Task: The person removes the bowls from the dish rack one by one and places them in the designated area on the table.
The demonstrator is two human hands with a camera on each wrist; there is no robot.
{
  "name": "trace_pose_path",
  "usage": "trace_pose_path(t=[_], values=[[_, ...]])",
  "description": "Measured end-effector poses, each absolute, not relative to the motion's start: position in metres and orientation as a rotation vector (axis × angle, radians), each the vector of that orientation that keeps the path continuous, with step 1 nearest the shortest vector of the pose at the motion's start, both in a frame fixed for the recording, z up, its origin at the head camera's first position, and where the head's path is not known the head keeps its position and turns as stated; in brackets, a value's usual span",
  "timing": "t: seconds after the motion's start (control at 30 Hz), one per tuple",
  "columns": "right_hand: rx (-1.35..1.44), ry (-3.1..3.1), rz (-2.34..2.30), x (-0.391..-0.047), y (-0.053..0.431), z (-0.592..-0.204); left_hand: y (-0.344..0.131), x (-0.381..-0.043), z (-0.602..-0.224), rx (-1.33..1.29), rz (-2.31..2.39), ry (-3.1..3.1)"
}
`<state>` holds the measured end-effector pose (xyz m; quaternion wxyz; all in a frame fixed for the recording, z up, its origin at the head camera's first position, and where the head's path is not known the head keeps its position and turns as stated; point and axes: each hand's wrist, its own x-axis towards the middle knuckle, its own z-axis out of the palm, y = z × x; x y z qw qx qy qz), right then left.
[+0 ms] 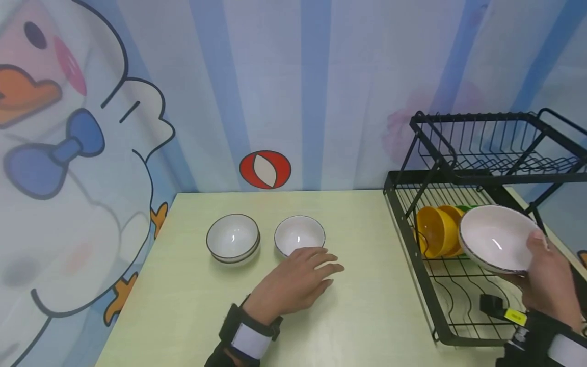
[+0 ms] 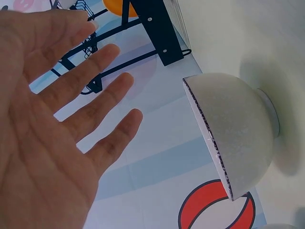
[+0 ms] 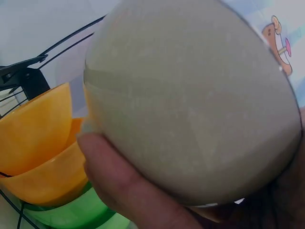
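Note:
My right hand (image 1: 550, 283) grips a white dark-rimmed bowl (image 1: 497, 239), thumb over the rim and fingers beneath. The bowl is tilted over the lower tier of the black dish rack (image 1: 419, 300). In the right wrist view its pale outer side (image 3: 190, 100) fills the middle. My left hand (image 1: 293, 283), fingers spread and holding nothing, hovers in front of a single white bowl (image 1: 300, 234) on the table, hiding part of its near side. The left wrist view shows the open palm (image 2: 52, 129) apart from that bowl (image 2: 233, 129). Further left stand stacked white bowls (image 1: 233, 237).
Yellow bowls (image 1: 433, 232) stand on edge in the rack's lower tier, with green bowls (image 3: 71, 210) beside them. The rack's upper tier (image 1: 504, 148) overhangs the back. A patterned curtain (image 1: 275, 92) hangs behind the pale table (image 1: 183, 306).

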<state>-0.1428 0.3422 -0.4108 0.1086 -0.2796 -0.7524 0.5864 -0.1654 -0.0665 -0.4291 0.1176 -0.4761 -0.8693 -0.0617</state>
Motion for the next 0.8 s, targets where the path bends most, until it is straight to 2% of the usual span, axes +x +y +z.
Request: trace_pose_path(t=[0.27,0.8], values=[[-0.639,-2.48,1.58,-0.142,0.328,-0.404,-0.067,-0.165,-0.428,-1.386,-0.181,-2.52],[-0.599,-2.658,1.41,-0.146,0.302,-0.393,-0.069,-0.166,-0.423,-1.353,-0.141,-2.584]])
